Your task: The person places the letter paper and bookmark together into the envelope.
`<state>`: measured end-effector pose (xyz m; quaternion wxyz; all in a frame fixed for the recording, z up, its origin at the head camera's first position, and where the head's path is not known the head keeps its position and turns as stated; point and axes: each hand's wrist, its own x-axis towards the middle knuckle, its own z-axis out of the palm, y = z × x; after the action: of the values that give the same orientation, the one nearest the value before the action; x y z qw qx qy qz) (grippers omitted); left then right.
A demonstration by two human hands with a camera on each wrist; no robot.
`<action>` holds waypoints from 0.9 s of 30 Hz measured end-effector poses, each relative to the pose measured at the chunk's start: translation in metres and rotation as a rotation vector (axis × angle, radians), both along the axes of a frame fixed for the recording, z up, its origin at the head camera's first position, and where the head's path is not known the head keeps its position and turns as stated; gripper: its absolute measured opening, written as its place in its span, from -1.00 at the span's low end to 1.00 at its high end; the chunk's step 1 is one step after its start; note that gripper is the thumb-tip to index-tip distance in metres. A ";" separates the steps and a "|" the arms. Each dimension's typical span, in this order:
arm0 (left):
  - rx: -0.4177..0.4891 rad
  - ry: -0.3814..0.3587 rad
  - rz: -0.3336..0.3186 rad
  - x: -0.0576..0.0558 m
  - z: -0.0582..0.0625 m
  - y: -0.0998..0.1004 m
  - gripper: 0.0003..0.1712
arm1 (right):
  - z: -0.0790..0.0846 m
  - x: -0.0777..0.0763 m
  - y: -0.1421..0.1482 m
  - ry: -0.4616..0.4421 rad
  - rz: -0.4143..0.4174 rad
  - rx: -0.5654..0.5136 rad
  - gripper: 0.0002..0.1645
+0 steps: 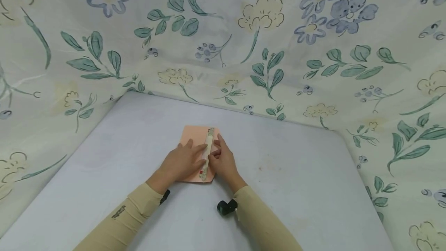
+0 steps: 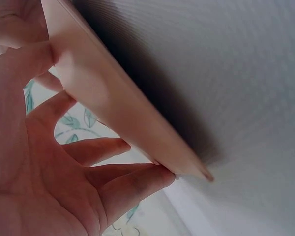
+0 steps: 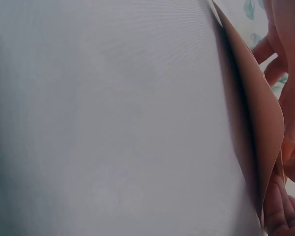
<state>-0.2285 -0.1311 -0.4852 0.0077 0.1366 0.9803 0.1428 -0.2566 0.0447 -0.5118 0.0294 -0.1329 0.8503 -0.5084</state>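
A pink paper envelope lies on the white table, with a long narrow pale strip, patterned at its ends, running lengthwise near its right side. My left hand rests over the envelope, fingers spread, thumb and fingertips at the strip. From the right, my right hand pinches the strip near its middle between thumb and curled fingers, the index finger stretched forward. In the right wrist view the envelope's side bows outward with a dark gap along it. The left wrist view has its edge slightly raised, a shadow beneath.
The white table spreads out around the envelope, with small faint marks to the right. Floral cloth hangs behind and along both sides. Dark wrist-camera mounts stick out beneath the beige sleeves.
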 end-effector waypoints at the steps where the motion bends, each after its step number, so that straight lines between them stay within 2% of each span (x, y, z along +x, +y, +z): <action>1: 0.000 0.000 -0.001 0.000 0.000 0.000 -0.35 | 0.000 0.000 0.000 -0.005 0.000 -0.006 -0.05; 11: 0.007 0.034 -0.020 0.002 -0.001 0.001 -0.38 | -0.002 -0.004 -0.003 -0.024 0.038 0.007 -0.10; 15: -0.002 0.025 -0.032 0.002 -0.001 0.004 -0.37 | -0.001 -0.003 0.000 -0.026 0.029 0.034 -0.14; 22: -0.009 -0.001 -0.033 0.001 0.002 0.007 -0.35 | -0.001 -0.001 0.009 0.003 -0.047 0.041 -0.22; 27: -0.054 0.003 -0.044 0.001 0.002 0.006 -0.34 | -0.004 -0.001 0.017 0.017 -0.087 0.047 -0.27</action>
<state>-0.2277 -0.1252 -0.4836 0.0130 0.1580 0.9805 0.1160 -0.2575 0.0616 -0.5153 0.0030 -0.0994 0.8671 -0.4880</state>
